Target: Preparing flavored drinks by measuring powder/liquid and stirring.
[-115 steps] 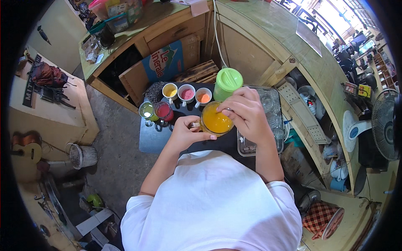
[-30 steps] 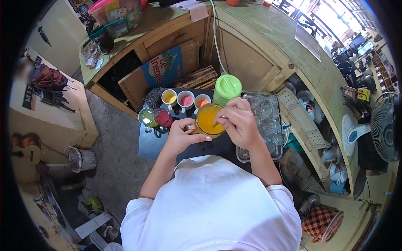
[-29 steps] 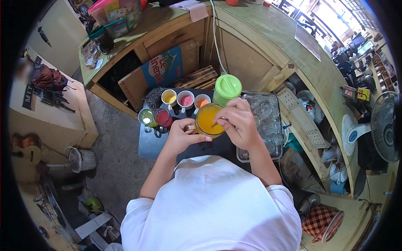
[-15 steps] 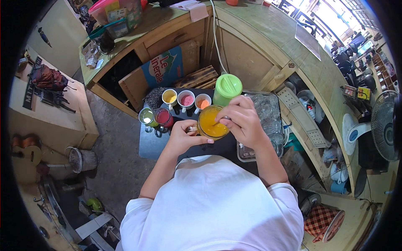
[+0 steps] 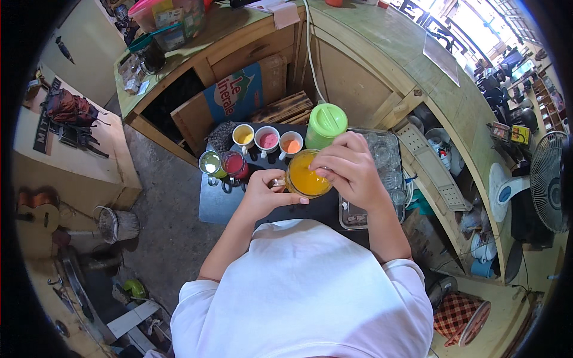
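Observation:
My left hand (image 5: 264, 194) is closed round the handle of a clear glass mug (image 5: 302, 186) of orange-yellow drink, its thumb along the near side. Over the mug's right rim, my right hand (image 5: 353, 173) pinches a thin metal spoon (image 5: 325, 169); its lower end is hidden in the drink. Beyond stand three white cups holding yellow (image 5: 243, 136), pink (image 5: 267, 139) and orange (image 5: 290, 145) contents. To the left are a glass mug with green contents (image 5: 211, 164) and another with red (image 5: 235, 165). A lidded green pitcher (image 5: 326, 126) stands behind my right hand.
The dark table (image 5: 218, 206) holds a tray (image 5: 353, 222) of clear glassware on the right. A curved wooden counter (image 5: 364, 36) wraps round the far and right sides, with a white fan (image 5: 546, 179) at right. A bucket (image 5: 117, 225) stands on the floor at left.
My right fingers have shifted slightly over the mug, and the spoon has moved with them, showing less now. The left hand keeps its hold on the handle. The whole view has shifted a little.

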`<state>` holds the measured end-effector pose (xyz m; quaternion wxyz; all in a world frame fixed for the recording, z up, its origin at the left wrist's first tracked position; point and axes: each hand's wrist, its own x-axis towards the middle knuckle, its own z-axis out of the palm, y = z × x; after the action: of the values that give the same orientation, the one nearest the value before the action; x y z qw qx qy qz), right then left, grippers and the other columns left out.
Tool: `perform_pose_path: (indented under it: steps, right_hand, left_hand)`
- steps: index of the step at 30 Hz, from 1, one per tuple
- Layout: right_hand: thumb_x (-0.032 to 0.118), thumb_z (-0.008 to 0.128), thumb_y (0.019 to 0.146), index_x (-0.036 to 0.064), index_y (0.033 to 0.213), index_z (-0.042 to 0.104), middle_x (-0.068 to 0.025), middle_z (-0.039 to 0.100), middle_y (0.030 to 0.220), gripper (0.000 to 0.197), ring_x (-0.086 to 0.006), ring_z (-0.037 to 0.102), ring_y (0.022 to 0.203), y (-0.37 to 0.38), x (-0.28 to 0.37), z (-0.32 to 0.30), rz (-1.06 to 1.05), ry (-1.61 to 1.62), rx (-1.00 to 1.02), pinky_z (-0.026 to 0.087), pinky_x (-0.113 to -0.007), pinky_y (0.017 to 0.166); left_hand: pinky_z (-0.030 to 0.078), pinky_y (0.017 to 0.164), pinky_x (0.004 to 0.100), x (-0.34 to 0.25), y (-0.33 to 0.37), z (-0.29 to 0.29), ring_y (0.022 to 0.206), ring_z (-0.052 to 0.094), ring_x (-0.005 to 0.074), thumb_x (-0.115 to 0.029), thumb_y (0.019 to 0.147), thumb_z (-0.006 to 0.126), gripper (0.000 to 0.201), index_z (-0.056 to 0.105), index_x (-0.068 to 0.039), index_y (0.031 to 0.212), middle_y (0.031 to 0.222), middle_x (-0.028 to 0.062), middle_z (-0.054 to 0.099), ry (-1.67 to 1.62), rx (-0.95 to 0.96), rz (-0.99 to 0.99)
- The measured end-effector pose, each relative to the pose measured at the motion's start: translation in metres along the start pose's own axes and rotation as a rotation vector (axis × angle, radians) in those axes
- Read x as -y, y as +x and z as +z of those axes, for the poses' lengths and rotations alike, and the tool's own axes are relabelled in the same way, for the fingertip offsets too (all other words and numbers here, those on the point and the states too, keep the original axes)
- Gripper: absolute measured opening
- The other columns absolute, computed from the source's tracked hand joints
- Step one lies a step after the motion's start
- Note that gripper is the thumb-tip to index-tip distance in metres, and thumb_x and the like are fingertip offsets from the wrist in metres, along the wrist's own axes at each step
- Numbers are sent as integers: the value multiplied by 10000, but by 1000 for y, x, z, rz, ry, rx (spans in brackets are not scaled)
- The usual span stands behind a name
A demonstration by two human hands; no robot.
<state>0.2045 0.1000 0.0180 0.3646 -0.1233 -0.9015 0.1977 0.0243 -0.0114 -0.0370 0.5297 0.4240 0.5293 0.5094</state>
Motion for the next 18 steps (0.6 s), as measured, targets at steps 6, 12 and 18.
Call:
perform_pose_path:
  steps: [6,12,18]
  right_hand:
    - [173,666,747,90,787,662,-34,635,787,92,-233,520,803,-6,-11,3,31,51,25,387,-370,787]
    - [156,689,753,84,819,677,-24,645,828,99,-234,547,835,-2,-5,3,-13,13,1,402,-396,823]
    - [164,653,761,76,774,649,-46,637,784,89,-248,515,815,-7,-9,5,57,105,35,382,-373,790]
  left_hand:
    - [363,549,178,9,2,-2,597,477,9,-70,609,856,295,684,13,834,689,-41,602,21,6,-10]
    - [349,543,178,5,4,1,587,449,4,-74,603,862,296,686,4,827,671,-53,582,-4,4,10]
    - [307,525,180,19,8,0,567,398,-2,-84,592,873,303,687,-1,816,635,-83,517,-7,5,-12]
